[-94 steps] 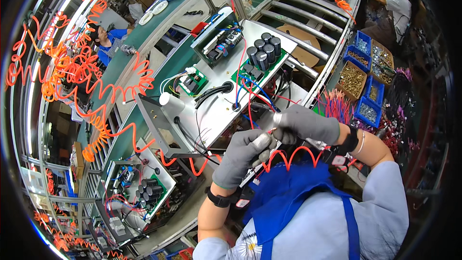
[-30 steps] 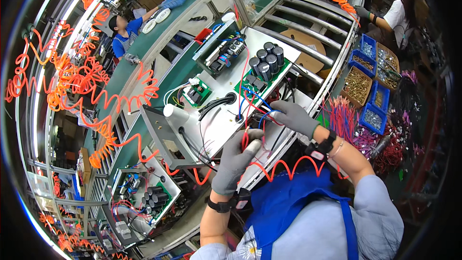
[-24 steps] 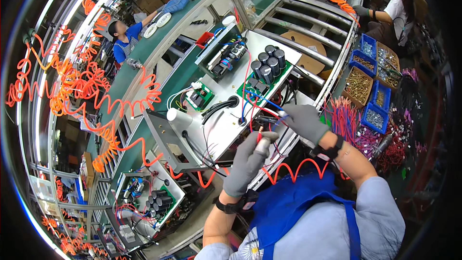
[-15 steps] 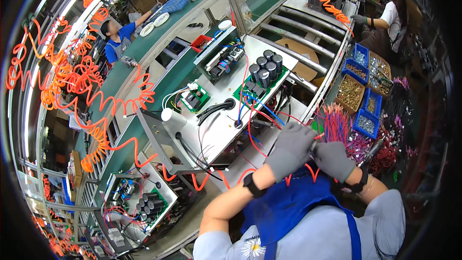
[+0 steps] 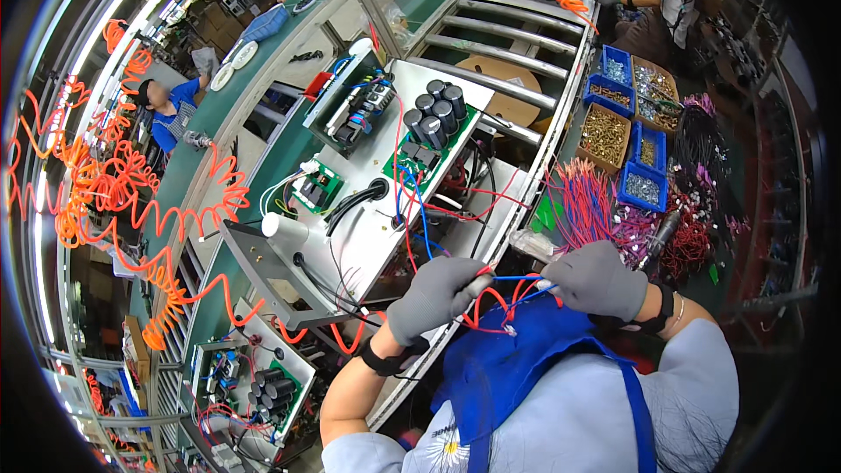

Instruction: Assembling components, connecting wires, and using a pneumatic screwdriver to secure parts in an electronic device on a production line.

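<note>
Our grey-gloved left hand [image 5: 441,294] was pinched on a blue wire [image 5: 520,279]; our right hand [image 5: 597,282], gloved likewise, was closed on it too. We found the wire stretched between both hands, just in front of the blue apron [image 5: 526,346]. Farther up to the left, we noted a white panel [image 5: 359,241] bearing a green board [image 5: 448,145] with black cylinders [image 5: 434,110]. Beyond the right hand we recorded a bundle of red and blue wires [image 5: 580,210] and blue bins [image 5: 642,203] holding small metal parts [image 5: 642,187].
</note>
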Demonstrator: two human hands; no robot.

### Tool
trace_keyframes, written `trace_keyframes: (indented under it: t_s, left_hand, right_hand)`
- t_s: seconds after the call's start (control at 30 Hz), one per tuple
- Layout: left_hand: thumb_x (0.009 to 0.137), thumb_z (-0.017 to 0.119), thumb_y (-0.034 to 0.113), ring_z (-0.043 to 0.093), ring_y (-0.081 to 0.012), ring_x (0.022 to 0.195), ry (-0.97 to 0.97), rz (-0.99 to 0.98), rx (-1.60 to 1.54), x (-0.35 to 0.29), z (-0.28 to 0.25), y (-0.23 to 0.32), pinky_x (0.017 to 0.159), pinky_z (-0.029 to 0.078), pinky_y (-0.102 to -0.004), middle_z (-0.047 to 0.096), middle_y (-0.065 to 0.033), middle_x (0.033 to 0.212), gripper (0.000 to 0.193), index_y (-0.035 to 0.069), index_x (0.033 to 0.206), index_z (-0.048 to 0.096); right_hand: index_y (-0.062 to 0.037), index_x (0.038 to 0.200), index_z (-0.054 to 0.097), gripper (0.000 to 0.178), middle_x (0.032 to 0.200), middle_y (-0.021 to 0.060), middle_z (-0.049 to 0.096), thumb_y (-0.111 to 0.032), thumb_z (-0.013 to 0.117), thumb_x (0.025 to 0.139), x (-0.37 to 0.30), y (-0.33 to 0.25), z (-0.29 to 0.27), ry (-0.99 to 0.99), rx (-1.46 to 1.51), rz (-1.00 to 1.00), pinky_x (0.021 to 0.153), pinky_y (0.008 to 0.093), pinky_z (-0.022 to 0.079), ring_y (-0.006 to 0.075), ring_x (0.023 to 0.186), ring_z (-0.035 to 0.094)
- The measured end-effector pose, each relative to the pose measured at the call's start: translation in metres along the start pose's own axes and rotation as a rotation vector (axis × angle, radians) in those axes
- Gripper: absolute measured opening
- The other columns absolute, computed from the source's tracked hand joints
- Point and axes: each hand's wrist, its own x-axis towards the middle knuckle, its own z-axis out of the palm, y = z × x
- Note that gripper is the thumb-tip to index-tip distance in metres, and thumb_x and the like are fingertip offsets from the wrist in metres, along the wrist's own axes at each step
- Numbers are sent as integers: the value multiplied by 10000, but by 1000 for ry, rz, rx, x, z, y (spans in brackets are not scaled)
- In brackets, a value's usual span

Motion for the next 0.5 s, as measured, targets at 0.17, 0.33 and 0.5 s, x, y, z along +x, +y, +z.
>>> trace_keyframes:
  t_s: [0.17, 0.33, 0.5]
  left_hand:
    - [968, 544, 288, 519, -160, 624, -203, -196, -344, 10, 5, 19, 591, 429, -317, 544, -83, 683, 287, 14, 952, 626]
    - [975, 539, 285, 482, -69, 631, -248, -335, -637, 7, 11, 28, 580, 423, -254, 549, -4, 698, 308, -9, 969, 632]
    - [996, 512, 311, 606, -86, 684, 21, -497, -900, 0, 8, 24, 637, 504, -254, 652, -49, 819, 348, -20, 1049, 606]
  right_hand:
    - [-130, 779, 598, 110, 593, 55, 550, -187, 670, 719, 15, -10, 7, -92, -17, -64, 446, 395, 425, 258, 523, 586]
    - [-128, 775, 596, 105, 592, 66, 562, -216, 648, 756, 11, -14, -3, -116, -18, -62, 458, 414, 435, 279, 536, 600]
    - [-105, 923, 626, 190, 809, 90, 605, -258, 658, 816, 5, -20, -19, -298, 198, 160, 607, 403, 500, 264, 742, 632]
